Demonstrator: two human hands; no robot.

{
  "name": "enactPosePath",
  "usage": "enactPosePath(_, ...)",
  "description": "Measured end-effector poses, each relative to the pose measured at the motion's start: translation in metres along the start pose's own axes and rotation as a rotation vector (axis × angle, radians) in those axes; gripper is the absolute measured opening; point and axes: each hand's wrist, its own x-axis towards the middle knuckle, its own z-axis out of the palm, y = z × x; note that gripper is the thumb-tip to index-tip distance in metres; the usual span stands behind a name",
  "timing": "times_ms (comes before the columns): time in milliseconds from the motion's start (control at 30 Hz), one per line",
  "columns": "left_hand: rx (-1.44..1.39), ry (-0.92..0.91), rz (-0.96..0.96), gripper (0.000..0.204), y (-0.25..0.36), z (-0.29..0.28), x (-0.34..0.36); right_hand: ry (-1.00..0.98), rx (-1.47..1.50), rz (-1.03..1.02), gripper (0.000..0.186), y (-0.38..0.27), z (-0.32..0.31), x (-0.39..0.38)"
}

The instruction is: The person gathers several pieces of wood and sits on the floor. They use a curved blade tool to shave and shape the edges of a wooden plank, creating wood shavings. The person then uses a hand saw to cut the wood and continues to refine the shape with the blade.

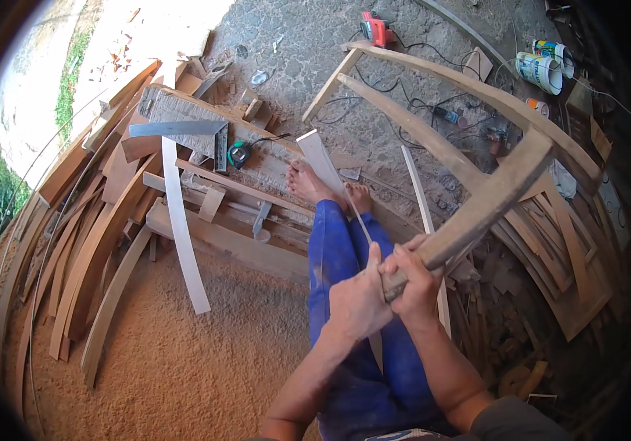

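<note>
My left hand (359, 298) and my right hand (411, 278) are closed together round the near end of a wooden frame (501, 198), whose long curved bars reach up to the upper right. A thin pale board (319, 160) stands tilted between my legs, passing behind my hands; whether my left fingers grip it too I cannot tell. My bare feet (308, 182) are beside it. Left of them a metal square (176, 128) rests on a worn timber block, with a green-and-black tape measure (239, 153) nearby.
Curved planks (91, 279) are piled at the left beside sawdust (205, 367), more offcuts (565, 257) at the right. A long white strip (187, 250) crosses the timbers. A red power tool (378, 29), cords and white buckets (538, 72) lie on rough concrete beyond.
</note>
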Motion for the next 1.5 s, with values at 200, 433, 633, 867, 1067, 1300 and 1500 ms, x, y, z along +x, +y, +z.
enactPosePath(200,0.025,0.076,-0.006,0.084,-0.098,-0.013,0.162,-0.115,0.11,-0.049,0.019,0.087,0.075,0.176)
enactPosePath(433,-0.09,-0.026,-0.053,0.092,0.019,-0.006,-0.023,-0.02,-0.032,-0.067,0.008,-0.016,0.005,-0.019)
enactPosePath(633,-0.127,0.037,-0.034,0.092,-0.001,0.005,-0.002,-0.024,-0.243,-0.145,0.01,-0.007,0.012,-0.002)
enactPosePath(867,-0.09,0.151,-0.066,0.058,-0.108,0.004,0.164,-0.147,0.057,-0.014,0.02,0.097,0.066,0.179)
enactPosePath(1067,-0.132,0.013,-0.022,0.093,0.018,-0.004,-0.025,-0.12,-0.238,-0.237,0.008,-0.019,0.008,-0.02)
enactPosePath(1300,-0.098,0.087,-0.033,0.09,-0.04,0.023,0.041,-0.03,-0.167,-0.155,0.01,0.035,0.016,0.05)
enactPosePath(1500,-0.08,0.167,-0.071,0.063,-0.106,0.0,0.168,-0.14,0.064,-0.024,0.022,0.104,0.069,0.187)
